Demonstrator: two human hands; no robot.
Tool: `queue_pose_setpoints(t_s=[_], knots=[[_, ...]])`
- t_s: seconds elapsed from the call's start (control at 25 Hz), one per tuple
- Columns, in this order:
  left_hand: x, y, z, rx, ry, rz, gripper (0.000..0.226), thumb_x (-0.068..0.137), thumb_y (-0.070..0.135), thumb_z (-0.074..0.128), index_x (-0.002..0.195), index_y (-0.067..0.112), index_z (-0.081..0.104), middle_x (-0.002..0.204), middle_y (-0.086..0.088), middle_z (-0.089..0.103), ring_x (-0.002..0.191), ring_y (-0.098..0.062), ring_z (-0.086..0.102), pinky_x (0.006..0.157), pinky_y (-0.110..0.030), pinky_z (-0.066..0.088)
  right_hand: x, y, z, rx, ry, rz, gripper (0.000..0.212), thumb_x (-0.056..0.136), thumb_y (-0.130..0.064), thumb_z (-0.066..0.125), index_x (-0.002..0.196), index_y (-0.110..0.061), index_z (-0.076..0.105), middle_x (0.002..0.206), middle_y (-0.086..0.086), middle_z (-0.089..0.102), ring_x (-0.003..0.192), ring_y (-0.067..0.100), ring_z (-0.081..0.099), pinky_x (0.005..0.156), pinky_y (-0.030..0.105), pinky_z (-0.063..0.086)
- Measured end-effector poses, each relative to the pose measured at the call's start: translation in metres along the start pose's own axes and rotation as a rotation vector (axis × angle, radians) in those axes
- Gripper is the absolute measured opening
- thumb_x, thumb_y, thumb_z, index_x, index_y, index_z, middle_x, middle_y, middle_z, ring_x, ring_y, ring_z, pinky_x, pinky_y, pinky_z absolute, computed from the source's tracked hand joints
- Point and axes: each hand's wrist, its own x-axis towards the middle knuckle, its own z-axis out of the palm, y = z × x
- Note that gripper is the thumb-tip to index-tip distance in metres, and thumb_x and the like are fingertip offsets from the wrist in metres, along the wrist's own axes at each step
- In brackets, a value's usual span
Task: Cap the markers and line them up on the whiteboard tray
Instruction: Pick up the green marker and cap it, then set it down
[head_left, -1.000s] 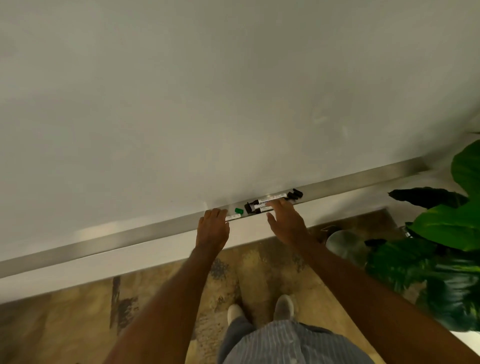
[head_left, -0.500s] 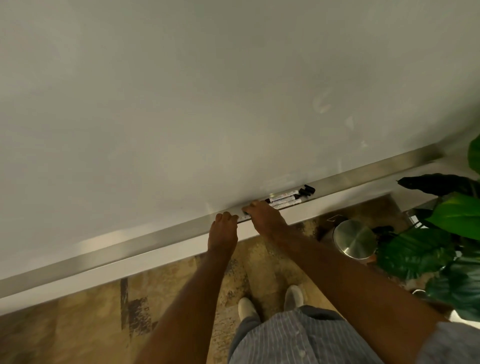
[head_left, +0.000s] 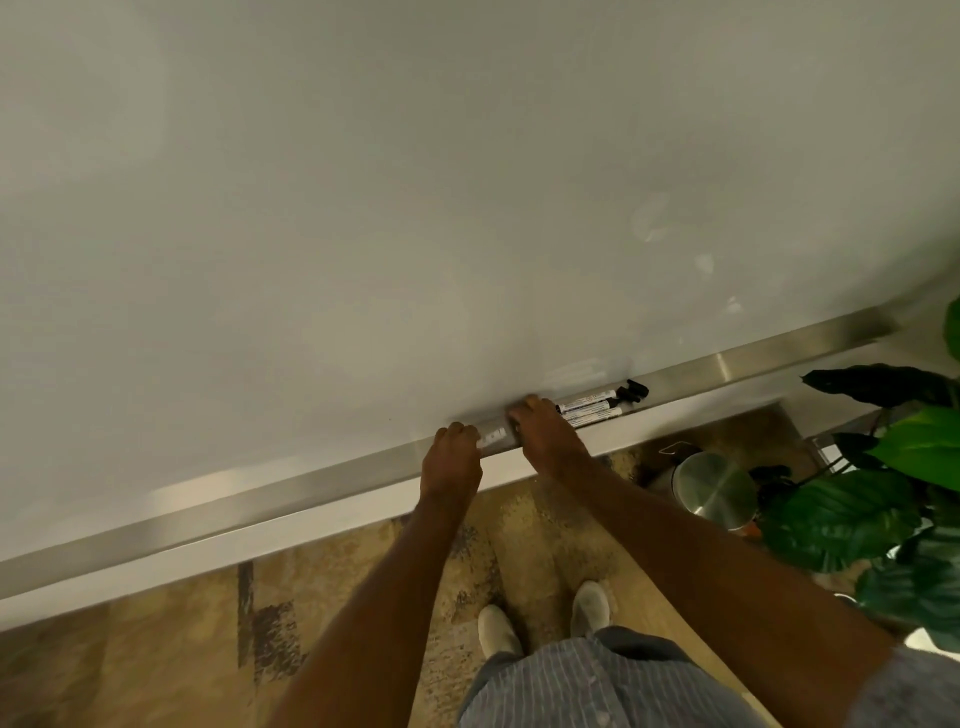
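Both hands grip one marker (head_left: 492, 437) on the tray (head_left: 311, 480): left hand (head_left: 451, 457) curled on one end, right hand (head_left: 545, 434) on the other. Two markers (head_left: 592, 408) lie just right of the right hand.

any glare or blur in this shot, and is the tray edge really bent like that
Head view: soft bright patches of glare on the brushed metal whiteboard tray and faint sheen on the white board; the straight tray bows from wide-angle distortion; the white-barrelled markers look soft, labels unreadable.
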Motion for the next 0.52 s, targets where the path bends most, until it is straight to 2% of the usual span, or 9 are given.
queue_pose_setpoints(t_s=[0.08,0.12,0.2,0.28,0.32,0.4,0.52], knots=[[-0.003,-0.001,-0.01,-0.266,0.082,-0.127,0.012,0.095,0.009,0.056,0.088,0.01,0.066,0.087,-0.007,0.067,0.077,-0.022,0.06,0.061,-0.03,0.04,-0.005,-0.003,-0.006,0.288,0.117,0.127,0.018,0.097,-0.003,0.051,0.093,-0.012,0.066,0.097,0.009,0.057,0.092,0.022,0.054,0.077,0.029,0.046],[-0.007,-0.001,-0.013,-0.429,0.117,-0.207,0.011,0.095,0.012,0.059,0.087,0.011,0.065,0.082,-0.004,0.067,0.071,-0.018,0.059,0.059,-0.029,0.04,-0.011,-0.003,-0.008,0.446,0.173,0.219,0.017,0.096,-0.004,0.053,0.094,-0.011,0.069,0.094,0.007,0.06,0.088,0.019,0.056,0.074,0.024,0.045],[-0.015,0.001,-0.016,-0.859,0.132,-0.385,0.005,0.095,0.013,0.065,0.098,0.009,0.067,0.088,-0.005,0.071,0.078,-0.017,0.067,0.068,-0.026,0.054,-0.029,-0.002,-0.01,0.754,0.229,0.457,0.014,0.095,-0.008,0.06,0.102,-0.013,0.071,0.097,0.001,0.068,0.087,0.016,0.062,0.071,0.016,0.046],[-0.029,0.002,-0.013,-1.394,0.107,-0.532,0.014,0.094,0.008,0.067,0.107,0.004,0.064,0.098,-0.013,0.072,0.091,-0.023,0.072,0.083,-0.034,0.061,-0.048,-0.004,-0.007,1.022,0.159,0.638,0.017,0.092,-0.008,0.064,0.103,-0.019,0.07,0.099,0.001,0.073,0.092,0.018,0.068,0.071,0.02,0.052],[-0.036,0.004,-0.013,-1.604,0.09,-0.585,0.013,0.094,0.005,0.066,0.107,0.004,0.062,0.099,-0.015,0.071,0.094,-0.025,0.072,0.085,-0.036,0.061,-0.057,-0.004,-0.006,1.092,0.118,0.678,0.019,0.09,-0.006,0.065,0.103,-0.019,0.07,0.1,0.003,0.074,0.095,0.02,0.069,0.073,0.022,0.056],[-0.045,0.008,-0.011,-1.819,0.084,-0.677,0.006,0.096,0.006,0.064,0.102,0.006,0.062,0.099,-0.016,0.071,0.096,-0.027,0.072,0.084,-0.035,0.061,-0.067,-0.006,-0.004,1.167,0.075,0.708,0.021,0.089,-0.005,0.068,0.104,-0.019,0.071,0.102,0.005,0.074,0.097,0.021,0.07,0.079,0.026,0.06],[-0.054,0.013,-0.008,-1.943,0.111,-0.761,0.003,0.098,0.009,0.062,0.099,0.005,0.063,0.102,-0.018,0.071,0.101,-0.031,0.07,0.086,-0.037,0.059,-0.074,-0.011,-0.004,1.151,0.08,0.697,0.02,0.088,-0.007,0.071,0.1,-0.023,0.072,0.101,0.003,0.075,0.096,0.019,0.071,0.082,0.028,0.062]])
